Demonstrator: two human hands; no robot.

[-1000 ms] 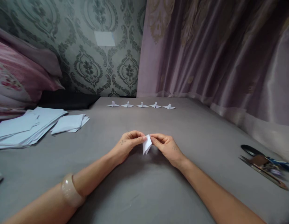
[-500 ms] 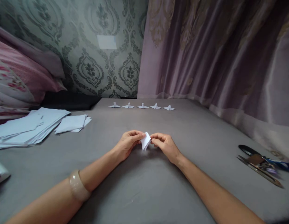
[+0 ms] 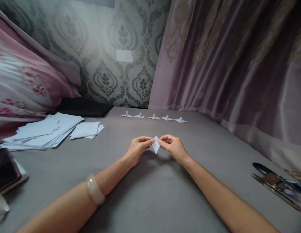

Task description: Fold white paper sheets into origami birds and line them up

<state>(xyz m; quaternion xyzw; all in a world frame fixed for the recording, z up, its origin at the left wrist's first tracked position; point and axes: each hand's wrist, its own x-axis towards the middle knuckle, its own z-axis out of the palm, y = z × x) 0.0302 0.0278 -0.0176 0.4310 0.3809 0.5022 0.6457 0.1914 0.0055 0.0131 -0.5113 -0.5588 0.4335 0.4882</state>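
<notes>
A small folded white paper (image 3: 156,145), shaped like a kite with its long point down, is held up between my hands just above the grey surface. My left hand (image 3: 138,147) pinches its left corner between thumb and fingers. On the other side, my right hand (image 3: 174,147) grips the right corner the same way. Farther back stands a row of several folded paper figures (image 3: 153,116), with spread flat sides and an upright part in the middle of each.
Left lie a stack of white sheets (image 3: 46,132) and a smaller pile of paper squares (image 3: 86,130). A phone (image 3: 6,168) is at the left edge. Scissors (image 3: 276,191) and other tools lie at the right. Behind are a black folded item (image 3: 84,107) and a curtain (image 3: 213,64).
The folded paper has turned from a slanted position to face me, point down. My right fingers have closed on its right corner. The whole view has shifted, bringing the phone into sight.
</notes>
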